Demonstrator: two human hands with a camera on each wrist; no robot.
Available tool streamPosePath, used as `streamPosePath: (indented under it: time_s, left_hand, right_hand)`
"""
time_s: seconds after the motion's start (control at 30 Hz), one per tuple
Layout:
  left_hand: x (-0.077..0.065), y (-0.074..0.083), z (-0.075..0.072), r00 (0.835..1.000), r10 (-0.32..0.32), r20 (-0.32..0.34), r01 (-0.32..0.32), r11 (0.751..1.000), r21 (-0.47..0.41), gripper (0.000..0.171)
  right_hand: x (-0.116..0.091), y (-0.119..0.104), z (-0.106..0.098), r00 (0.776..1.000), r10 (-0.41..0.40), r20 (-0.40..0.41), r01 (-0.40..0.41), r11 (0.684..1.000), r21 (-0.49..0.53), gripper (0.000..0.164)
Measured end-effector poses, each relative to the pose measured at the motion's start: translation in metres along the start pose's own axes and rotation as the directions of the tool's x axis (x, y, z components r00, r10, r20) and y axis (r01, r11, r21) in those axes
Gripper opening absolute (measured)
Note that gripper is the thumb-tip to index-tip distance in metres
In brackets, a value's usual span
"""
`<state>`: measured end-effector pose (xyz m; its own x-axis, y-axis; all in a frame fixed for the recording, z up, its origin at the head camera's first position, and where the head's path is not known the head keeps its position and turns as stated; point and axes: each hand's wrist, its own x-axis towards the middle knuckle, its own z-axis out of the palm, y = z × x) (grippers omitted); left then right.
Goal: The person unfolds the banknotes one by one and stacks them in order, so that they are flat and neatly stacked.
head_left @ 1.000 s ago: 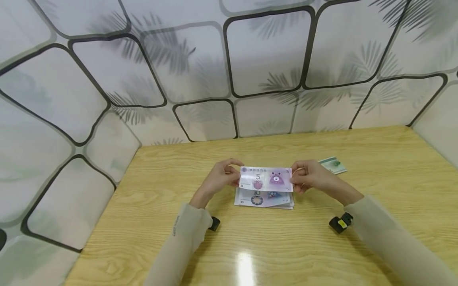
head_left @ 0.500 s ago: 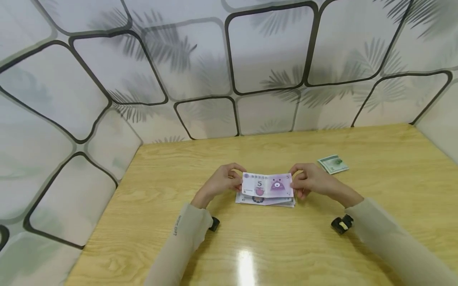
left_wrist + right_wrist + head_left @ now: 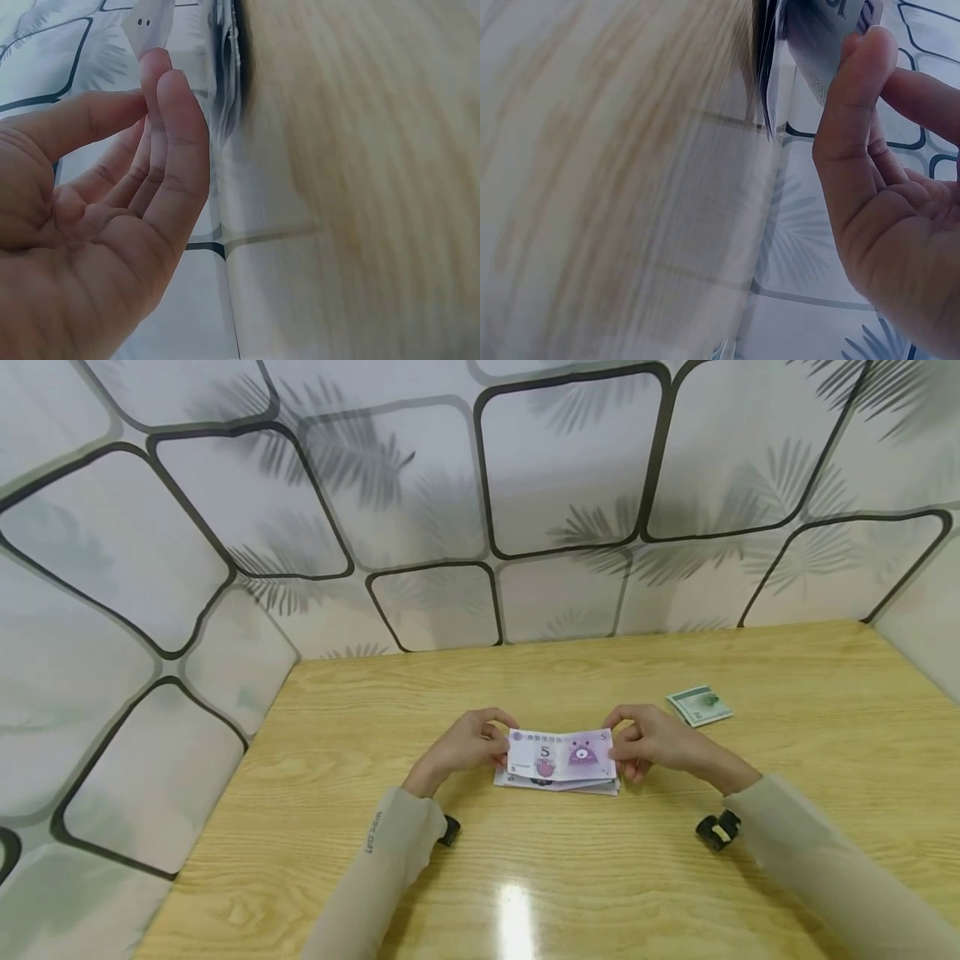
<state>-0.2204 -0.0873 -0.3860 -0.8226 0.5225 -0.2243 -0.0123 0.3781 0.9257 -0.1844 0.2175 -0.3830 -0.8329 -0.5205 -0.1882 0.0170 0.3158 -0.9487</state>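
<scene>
A purple play banknote (image 3: 561, 755) marked 5, creased down its middle, is stretched between both hands. My left hand (image 3: 469, 743) pinches its left end between thumb and fingers; in the left wrist view a corner of the banknote (image 3: 147, 27) shows past the fingertips. The right hand (image 3: 651, 742) pinches the opposite end, and the right wrist view shows thumb and fingers at the banknote's edge (image 3: 868, 16). Directly beneath it lies a small stack of banknotes (image 3: 592, 788), mostly covered; only its front edge shows.
A folded green banknote (image 3: 699, 706) lies on the wooden table (image 3: 375, 860) behind and to the right of the right hand. A patterned cloth wall (image 3: 562, 468) rises along the table's back edge and continues on the left side.
Both hands have lowered the purple banknote toward the near side, so it covers more of the stack under it. The grip at each end stays the same.
</scene>
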Motion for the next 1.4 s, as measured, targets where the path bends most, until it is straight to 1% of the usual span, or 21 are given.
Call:
streamPosePath:
  time_s: [0.23, 0.4, 0.53, 0.63, 0.77, 0.93, 1.0, 1.07, 1.2, 1.27, 1.4]
  left_hand:
    - [-0.001, -0.001, -0.001, 0.999, 0.003, 0.043, -0.001, 0.999, -0.034, 0.029]
    - [-0.002, -0.001, -0.002, 0.999, -0.003, 0.047, 0.003, 1.0, -0.014, 0.029]
    - [-0.003, 0.003, 0.0, 0.999, -0.027, 0.048, 0.027, 1.0, 0.007, 0.03]
    - [-0.002, 0.003, 0.0, 0.999, -0.042, 0.036, 0.041, 0.999, 0.027, 0.03]
    - [-0.002, 0.003, 0.0, 0.999, -0.053, 0.002, 0.053, 0.998, 0.047, 0.029]
    - [-0.003, 0.004, -0.001, 0.997, -0.068, -0.024, 0.069, 0.997, 0.046, 0.027]
    - [-0.003, 0.004, -0.002, 0.998, -0.061, -0.032, 0.063, 0.997, 0.049, 0.027]
    - [-0.001, 0.006, -0.003, 0.998, -0.041, -0.039, 0.043, 0.997, 0.069, 0.027]
    - [0.003, 0.012, -0.003, 0.999, 0.015, -0.048, -0.009, 0.994, 0.111, 0.027]
    - [0.005, 0.016, -0.001, 0.998, 0.036, -0.052, -0.029, 0.991, 0.127, 0.027]
    - [0.011, 0.025, 0.006, 0.997, 0.058, -0.048, -0.051, 0.99, 0.132, 0.027]
  right_hand:
    - [0.001, 0.004, -0.002, 1.0, 0.003, 0.023, -0.002, 0.998, -0.064, 0.035]
    - [0.002, 0.005, -0.002, 0.999, 0.016, 0.03, -0.014, 0.998, -0.069, 0.035]
    - [0.001, 0.004, -0.001, 0.999, 0.018, 0.036, -0.016, 0.998, -0.057, 0.034]
    - [0.001, 0.003, 0.0, 0.999, 0.02, 0.039, -0.017, 0.998, -0.055, 0.032]
    - [0.001, 0.003, -0.001, 0.999, 0.024, 0.031, -0.021, 0.998, -0.066, 0.03]
    - [0.0, 0.003, -0.004, 1.0, 0.014, 0.014, -0.013, 0.997, -0.077, 0.029]
    - [-0.001, 0.003, -0.006, 1.0, 0.002, -0.003, -0.002, 0.996, -0.092, 0.029]
    - [-0.003, 0.003, -0.01, 1.0, -0.007, -0.024, 0.005, 0.995, -0.102, 0.03]
    - [-0.008, 0.002, -0.021, 0.998, 0.008, -0.069, -0.016, 0.992, -0.124, 0.032]
    - [-0.011, 0.002, -0.028, 0.996, 0.02, -0.088, -0.031, 0.991, -0.127, 0.033]
    - [-0.017, 0.003, -0.041, 0.991, 0.036, -0.126, -0.051, 0.991, -0.125, 0.035]
